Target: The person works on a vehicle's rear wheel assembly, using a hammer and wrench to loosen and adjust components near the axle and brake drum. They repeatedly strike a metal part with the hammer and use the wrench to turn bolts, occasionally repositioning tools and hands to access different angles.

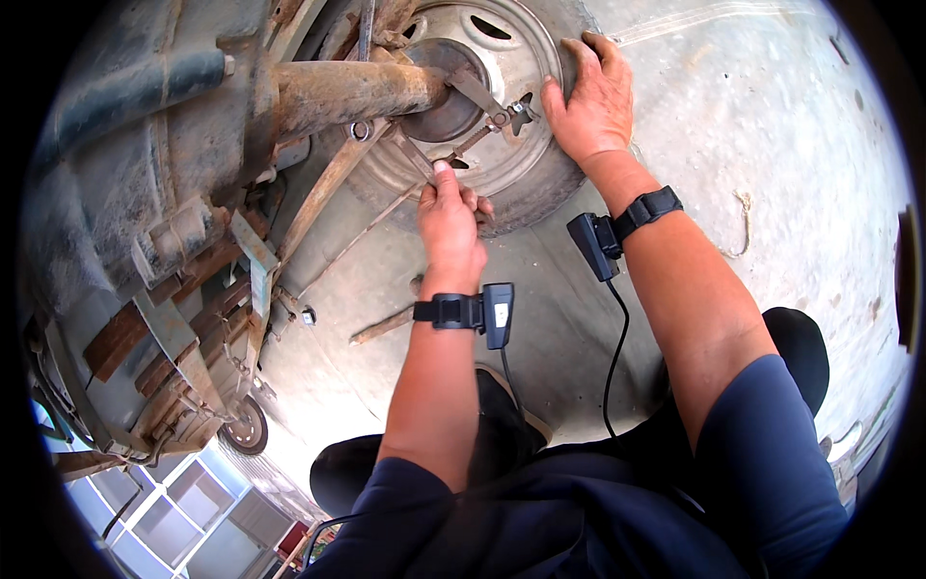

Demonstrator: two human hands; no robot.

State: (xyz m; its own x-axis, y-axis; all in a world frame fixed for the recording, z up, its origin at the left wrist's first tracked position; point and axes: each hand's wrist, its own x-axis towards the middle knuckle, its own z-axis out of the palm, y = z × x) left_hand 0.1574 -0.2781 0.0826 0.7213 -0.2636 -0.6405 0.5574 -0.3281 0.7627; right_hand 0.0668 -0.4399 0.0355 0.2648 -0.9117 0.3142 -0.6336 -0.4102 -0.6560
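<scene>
My left hand (451,217) is closed around the lower end of a flat metal bar (415,154), thumb on top and fingers curled beneath. Beside it a threaded rod (473,141) links to a rusty lever arm (476,96) on the axle. Behind these parts is a dusty wheel (526,58) with a pale metal rim and dark tyre. My right hand (593,108) rests on the right edge of the tyre, fingers spread and thumb toward the rim. A thick rusty axle tube (352,95) runs into the wheel's hub from the left.
Rusty frame parts and a dark cylinder (140,92) fill the left side. A thin rod (357,236) slants down from the wheel. On the concrete floor lie a wooden stick (382,326) and a piece of cord (745,224). A small wheel (246,425) stands farther off at lower left.
</scene>
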